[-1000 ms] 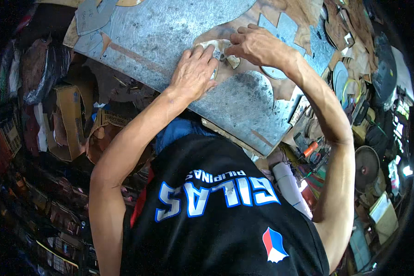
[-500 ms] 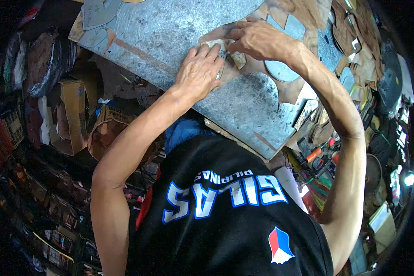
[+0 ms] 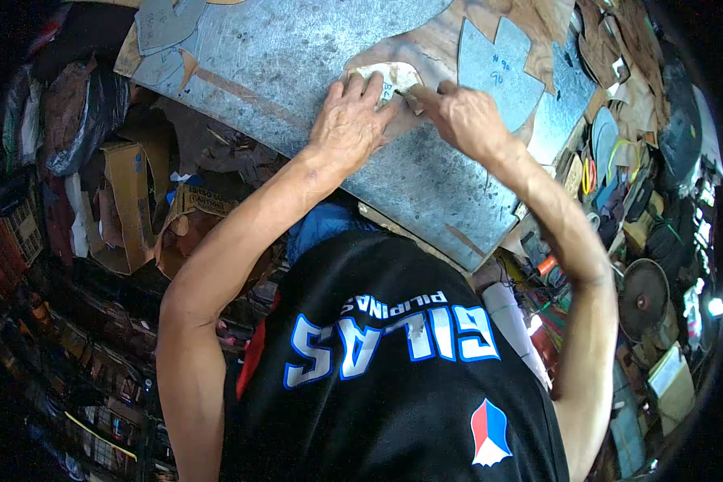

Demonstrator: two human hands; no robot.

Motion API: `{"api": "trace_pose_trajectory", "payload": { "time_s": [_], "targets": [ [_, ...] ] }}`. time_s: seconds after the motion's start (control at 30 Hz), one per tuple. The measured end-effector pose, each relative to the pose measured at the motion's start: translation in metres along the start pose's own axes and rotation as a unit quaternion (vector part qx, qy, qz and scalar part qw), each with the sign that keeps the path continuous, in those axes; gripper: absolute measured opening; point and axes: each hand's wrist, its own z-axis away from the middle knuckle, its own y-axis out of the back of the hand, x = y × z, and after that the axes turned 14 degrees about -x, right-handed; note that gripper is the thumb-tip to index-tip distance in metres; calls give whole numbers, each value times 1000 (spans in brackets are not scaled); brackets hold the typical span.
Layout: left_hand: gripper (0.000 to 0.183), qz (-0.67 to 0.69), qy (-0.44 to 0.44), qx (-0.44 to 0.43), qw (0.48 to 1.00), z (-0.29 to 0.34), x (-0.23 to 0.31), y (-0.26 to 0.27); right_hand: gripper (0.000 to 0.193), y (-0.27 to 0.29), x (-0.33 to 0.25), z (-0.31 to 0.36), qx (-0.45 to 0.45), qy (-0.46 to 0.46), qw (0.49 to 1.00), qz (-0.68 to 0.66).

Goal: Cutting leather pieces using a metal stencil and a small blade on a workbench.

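Note:
My left hand (image 3: 349,116) lies on a small off-white pattern piece (image 3: 392,74) with handwritten marks, its fingers stretched out and pressing down. Under that piece is brown leather (image 3: 434,50), spread over the metal-topped table (image 3: 410,185). My right hand (image 3: 467,116) is closed at the pattern's right edge, fingers pinched together. A small dark tip shows between the two hands, but what the right fingers hold is too small to make out. A larger grey pattern piece (image 3: 498,76) with a notched top rests on the leather just beyond my right hand.
More grey pattern pieces (image 3: 167,26) lie at the table's far left corner. Brown leather scraps (image 3: 606,52) pile up at the far right. An open cardboard box (image 3: 127,205) stands left below the table. Right of it are orange-handled scissors (image 3: 589,175) and a round fan (image 3: 644,297).
My right hand has drawn nearer and closed beside the small pattern piece. The leather and the larger grey piece have shifted away and turned. My left hand stays nearly in place.

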Motion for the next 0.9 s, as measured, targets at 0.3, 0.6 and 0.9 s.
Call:
{"api": "trace_pose_trajectory", "payload": {
  "time_s": [0.3,0.6,0.9],
  "targets": [
    [55,-2,4,-15,1000,-2,1,4,28,-17,-53,18,57,-172,974,-136],
    [54,-9,-15,-15,1000,-2,-4,6,28,-26,-67,57,31,-237,951,-197],
    [55,28,-94,-13,995,-6,-24,11,48,-71,-122,69,125,-285,921,-232]
  ]
}}
